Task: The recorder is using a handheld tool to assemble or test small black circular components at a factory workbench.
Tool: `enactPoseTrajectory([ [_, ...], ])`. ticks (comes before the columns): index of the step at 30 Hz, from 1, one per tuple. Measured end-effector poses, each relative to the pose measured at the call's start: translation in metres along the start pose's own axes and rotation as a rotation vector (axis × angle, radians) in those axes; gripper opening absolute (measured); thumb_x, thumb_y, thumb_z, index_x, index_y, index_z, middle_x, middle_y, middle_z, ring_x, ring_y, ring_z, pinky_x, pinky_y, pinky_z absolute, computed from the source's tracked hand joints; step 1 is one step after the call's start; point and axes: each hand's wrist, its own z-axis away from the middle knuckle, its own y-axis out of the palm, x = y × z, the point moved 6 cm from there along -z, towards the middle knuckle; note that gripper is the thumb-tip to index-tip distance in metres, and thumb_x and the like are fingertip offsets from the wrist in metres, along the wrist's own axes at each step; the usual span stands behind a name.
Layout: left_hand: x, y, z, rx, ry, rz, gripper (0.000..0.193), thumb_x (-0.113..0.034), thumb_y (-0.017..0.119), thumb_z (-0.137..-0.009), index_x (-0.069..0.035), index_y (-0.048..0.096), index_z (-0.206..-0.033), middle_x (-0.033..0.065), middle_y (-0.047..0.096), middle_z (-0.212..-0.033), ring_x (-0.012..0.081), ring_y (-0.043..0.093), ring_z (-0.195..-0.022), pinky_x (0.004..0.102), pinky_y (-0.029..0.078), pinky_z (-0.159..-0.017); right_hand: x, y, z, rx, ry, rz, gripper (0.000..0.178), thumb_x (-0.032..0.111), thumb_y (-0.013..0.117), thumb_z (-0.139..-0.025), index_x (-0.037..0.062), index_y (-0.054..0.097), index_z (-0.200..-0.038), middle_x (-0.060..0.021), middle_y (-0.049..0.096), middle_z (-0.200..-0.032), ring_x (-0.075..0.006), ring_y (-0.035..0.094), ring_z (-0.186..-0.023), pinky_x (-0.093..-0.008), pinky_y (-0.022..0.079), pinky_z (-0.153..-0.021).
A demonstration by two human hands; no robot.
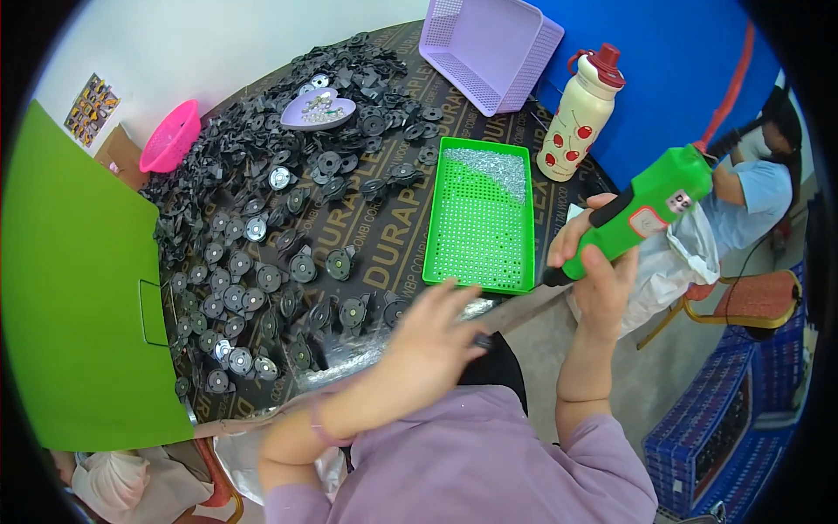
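My right hand (602,278) is wrapped round a green and black electric screwdriver (650,205), held up at the right with its dark tip pointing down and left. A red cord runs up from its top end. My left hand (428,341), blurred by motion, is just in front of the near edge of a green perforated tray (480,236). A small black part (483,341) shows at its thumb side, mostly covered by the hand. Small silvery screws (502,170) are heaped at the tray's far end. Several round black plastic parts (353,312) lie left of the hand.
A large pile of black parts (349,74) covers the table's far left, with a lilac heart-shaped dish (316,122) on it. A pink basket (170,138), purple basket (502,39) and cream bottle (576,122) stand around. Another person (755,196) sits at right.
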Motion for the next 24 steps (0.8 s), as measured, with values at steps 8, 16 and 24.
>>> enactPoseTrajectory([
  [8, 0.021, 0.05, -0.021, -0.15, -0.156, -0.212, 0.019, -0.018, 0.061, -0.077, -0.005, 0.061, -0.09, 0.0069, 0.055, -0.101, 0.0262, 0.047, -0.101, 0.0469, 0.028, -0.1, 0.011, -0.008, 0.01, 0.127, -0.004, 0.075, 0.058, 0.015, 0.066, -0.077, -0.0036, 0.033, -0.122, -0.0128, 0.052, -0.08, -0.0227, 0.055, -0.073, -0.0367, 0.051, -0.064],
  [16, 0.017, 0.044, -0.016, -0.19, -0.153, -0.039, 0.018, -0.011, 0.064, -0.075, -0.008, 0.06, -0.092, 0.003, 0.057, -0.096, 0.0225, 0.05, -0.093, 0.0355, 0.035, -0.082, 0.003, -0.004, 0.01, 0.153, -0.023, -0.025, 0.077, 0.023, 0.081, -0.063, -0.003, 0.034, -0.118, -0.0094, 0.052, -0.076, -0.0217, 0.054, -0.065, -0.0286, 0.048, -0.043],
  [24, 0.019, 0.046, -0.016, -0.193, -0.124, 0.058, 0.019, -0.011, 0.064, -0.075, -0.008, 0.059, -0.094, 0.0021, 0.056, -0.096, 0.021, 0.05, -0.093, 0.0336, 0.034, -0.082, 0.0, 0.001, 0.011, 0.071, 0.003, 0.019, 0.08, 0.024, 0.081, -0.063, -0.0028, 0.032, -0.121, -0.0084, 0.051, -0.076, -0.0199, 0.052, -0.063, -0.0265, 0.046, -0.04],
])
